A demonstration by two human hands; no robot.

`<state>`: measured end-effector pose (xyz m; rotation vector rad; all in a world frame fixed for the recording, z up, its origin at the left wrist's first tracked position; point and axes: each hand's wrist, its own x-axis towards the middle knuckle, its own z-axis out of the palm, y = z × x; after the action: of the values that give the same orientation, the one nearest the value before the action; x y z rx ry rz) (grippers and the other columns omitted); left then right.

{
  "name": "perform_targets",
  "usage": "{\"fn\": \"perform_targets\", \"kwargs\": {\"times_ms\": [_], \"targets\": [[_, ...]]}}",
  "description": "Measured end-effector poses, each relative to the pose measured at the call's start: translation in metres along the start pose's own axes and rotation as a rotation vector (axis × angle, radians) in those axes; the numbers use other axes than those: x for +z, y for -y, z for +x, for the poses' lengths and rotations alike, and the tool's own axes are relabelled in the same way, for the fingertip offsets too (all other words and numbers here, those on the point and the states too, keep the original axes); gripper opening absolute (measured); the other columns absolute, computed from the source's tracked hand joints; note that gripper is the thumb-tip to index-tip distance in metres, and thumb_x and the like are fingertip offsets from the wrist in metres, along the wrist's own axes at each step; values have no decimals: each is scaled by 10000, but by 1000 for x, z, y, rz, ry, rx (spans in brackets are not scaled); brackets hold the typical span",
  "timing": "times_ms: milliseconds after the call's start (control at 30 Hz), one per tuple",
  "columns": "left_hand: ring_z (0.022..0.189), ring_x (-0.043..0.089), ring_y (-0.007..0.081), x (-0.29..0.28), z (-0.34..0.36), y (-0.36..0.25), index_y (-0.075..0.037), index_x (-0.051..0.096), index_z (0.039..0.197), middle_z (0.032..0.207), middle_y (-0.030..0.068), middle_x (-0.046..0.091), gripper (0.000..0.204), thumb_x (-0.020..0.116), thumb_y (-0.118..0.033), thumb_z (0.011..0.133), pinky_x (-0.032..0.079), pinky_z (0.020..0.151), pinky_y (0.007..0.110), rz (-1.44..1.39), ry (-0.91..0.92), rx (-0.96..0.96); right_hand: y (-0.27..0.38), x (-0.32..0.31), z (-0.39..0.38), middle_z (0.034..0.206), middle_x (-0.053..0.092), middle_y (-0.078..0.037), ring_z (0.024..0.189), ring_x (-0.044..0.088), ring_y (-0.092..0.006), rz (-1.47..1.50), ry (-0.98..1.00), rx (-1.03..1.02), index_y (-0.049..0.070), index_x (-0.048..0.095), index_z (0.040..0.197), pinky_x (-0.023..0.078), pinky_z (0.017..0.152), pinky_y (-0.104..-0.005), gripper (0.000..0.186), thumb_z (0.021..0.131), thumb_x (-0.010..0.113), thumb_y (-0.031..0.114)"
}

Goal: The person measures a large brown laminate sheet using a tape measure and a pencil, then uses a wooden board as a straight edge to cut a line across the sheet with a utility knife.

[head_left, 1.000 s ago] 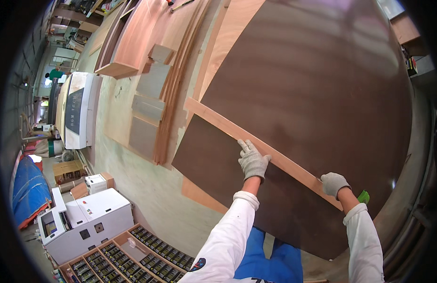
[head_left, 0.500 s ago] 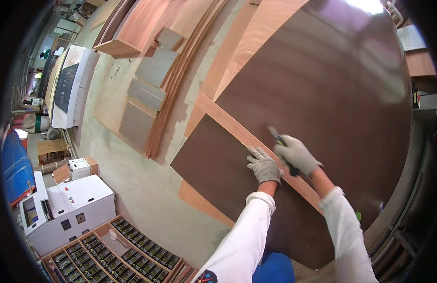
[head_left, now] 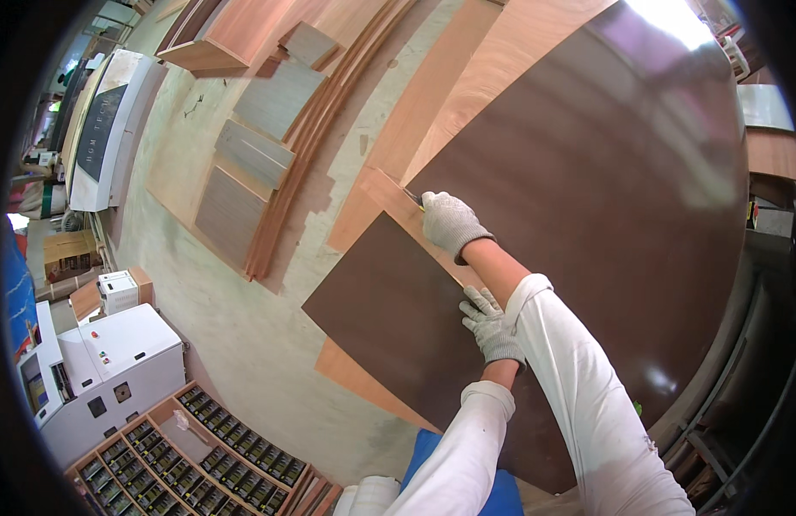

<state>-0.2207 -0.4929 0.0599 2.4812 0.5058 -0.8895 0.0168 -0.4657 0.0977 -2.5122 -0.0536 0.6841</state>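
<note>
A large glossy dark brown sheet (head_left: 604,206) lies in front of me. A straight, light wooden strip (head_left: 384,191) runs across it, with a smaller stretch of brown sheet (head_left: 381,292) on its left side. My right hand (head_left: 452,225), in a grey knit glove, is closed round a utility knife (head_left: 417,201) near the strip's far end. Only the knife's front shows past the fingers. Nearer to me my left hand (head_left: 492,327), gloved too, lies with fingers spread and pressing at the strip and the brown sheet beside it. My right forearm crosses above the left hand.
Under the brown sheet stick out wooden boards (head_left: 355,378). Left on the floor lie stacked panels (head_left: 230,215) and long strips. A white machine (head_left: 122,361) and a compartmented wooden box (head_left: 170,413) of small dark packs stand lower left. Dark racking (head_left: 742,370) borders the right.
My right hand with the knife has moved far up along the strip to its far end. My left hand has stayed near the strip, shifted slightly; the view has turned a little.
</note>
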Motion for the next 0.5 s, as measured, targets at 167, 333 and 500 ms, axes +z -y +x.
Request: {"fn": "perform_targets", "kwargs": {"times_ms": [167, 333, 500], "targets": [[1529, 269, 556, -6, -2, -14, -9, 229, 1660, 1707, 352, 84, 811, 492, -452, 1033, 346, 1174, 609, 124, 48, 77, -8, -4, 14, 1147, 735, -255, 1092, 719, -404, -68, 81, -24, -6, 692, 1130, 586, 923, -498, 255, 966, 568, 144], [1515, 300, 548, -11, -3, -10, -6, 278, 1646, 1710, 330, 121, 789, 517, -430, 1025, 334, 1177, 598, 538, 19, 159, 3, -5, 17, 1188, 722, -277, 1120, 709, -424, -39, 117, -15, -16, 699, 1159, 578, 947, -489, 292, 951, 570, 143], [1512, 308, 534, -17, -3, -8, -11, 296, 1642, 1715, 302, 150, 817, 579, -412, 988, 330, 1179, 587, 503, -9, 130, -2, -15, -3, 1222, 701, -308, 1142, 701, -430, -103, 340, 4, -41, 707, 1179, 574, 959, -478, 336, 928, 557, 125]]}}
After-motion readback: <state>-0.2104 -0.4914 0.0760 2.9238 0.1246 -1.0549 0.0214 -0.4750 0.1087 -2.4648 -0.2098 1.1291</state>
